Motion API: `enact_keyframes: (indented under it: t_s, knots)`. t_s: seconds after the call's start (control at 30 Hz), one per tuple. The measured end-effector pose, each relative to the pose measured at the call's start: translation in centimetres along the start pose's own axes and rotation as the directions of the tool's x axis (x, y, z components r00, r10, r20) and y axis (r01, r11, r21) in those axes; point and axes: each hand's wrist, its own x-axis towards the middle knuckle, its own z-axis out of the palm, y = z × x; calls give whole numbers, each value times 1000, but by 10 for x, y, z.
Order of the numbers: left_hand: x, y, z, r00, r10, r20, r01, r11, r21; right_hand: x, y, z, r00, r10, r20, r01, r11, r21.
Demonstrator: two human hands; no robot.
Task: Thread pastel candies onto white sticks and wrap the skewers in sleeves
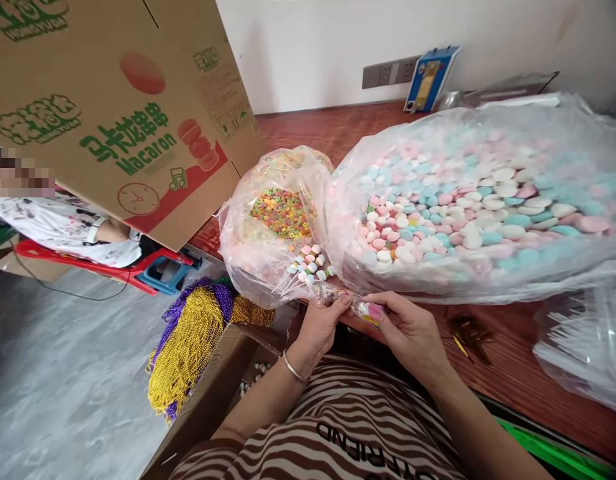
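Reddish wooden table against a white wall, grey floor below. Big clear bag of pastel candies sits mid-table. Just beside it toward the cardboard box: smaller bag of coloured ring candies. In front of the big bag, both hands pinch a small clear packet with candies inside; left hand closed on its one end, right hand closed on the other. Gold and purple bead strands hang below the smaller bag. Gold twist ties lie near the right hand. Another person's sleeve shows under the box.
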Motion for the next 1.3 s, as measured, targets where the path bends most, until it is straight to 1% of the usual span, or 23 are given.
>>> enact_keyframes:
  t_s: [0.07,0.1,0.17,0.2,0.27,0.33,0.43,0.5,0.6,0.7,0.77,0.9,1.0,1.07,1.13,1.23,1.3]
  knots:
    - [0,2,-1,999,21,-43,-21,1000,-1,1,-1,5,999,19,-29,-20,1000,-24]
    - [-1,4,-2,999,15,-46,-15,1000,1,2,-2,7,999,24,-34,-25,999,-40]
    - [-1,8,-7,1000,-5,-30,6,1000,8,4,-3,12,1000,-2,-2,1,997,-72]
    - [-1,11,-10,999,2,-34,-1,1000,11,6,-4,15,1000,-23,22,25,996,-88]
    - [-2,19,-19,995,55,-81,-54,998,19,11,-7,23,995,-52,79,60,993,-101]
    - [-4,30,-32,980,123,-155,-120,992,32,18,-10,36,990,-51,135,61,995,-74]
    - [-7,48,-52,961,154,-230,-155,988,15,32,-16,61,978,-50,204,52,999,-4]
    - [-9,56,-64,956,128,-263,-148,987,-58,41,-21,77,965,-69,252,58,997,53]
    - [-9,60,-78,960,46,-277,-107,972,-210,53,-29,97,937,-85,338,37,989,145]
    - [-5,58,-85,957,4,-290,-93,951,-296,61,-36,107,915,-54,399,-4,990,141]
    - [-3,56,-86,958,14,-288,-106,947,-304,65,-37,111,907,-49,418,3,994,111]
    - [-1,57,-86,973,31,-227,-86,968,-234,68,-31,111,901,-93,423,84,996,39]
    - [1,57,-87,973,21,-230,-71,975,-211,66,-27,111,910,-92,404,102,995,-3]
    - [4,55,-88,970,-1,-244,-64,963,-260,65,-28,112,926,-98,365,98,995,20]
    - [7,54,-90,968,-54,-246,-33,941,-336,65,-30,112,934,-99,344,75,994,81]
    - [10,55,-92,964,-112,-241,-9,892,-452,69,-29,107,950,-35,309,-13,988,152]
    - [10,57,-95,967,-111,-230,-25,856,-517,74,-23,102,958,12,286,-51,990,130]
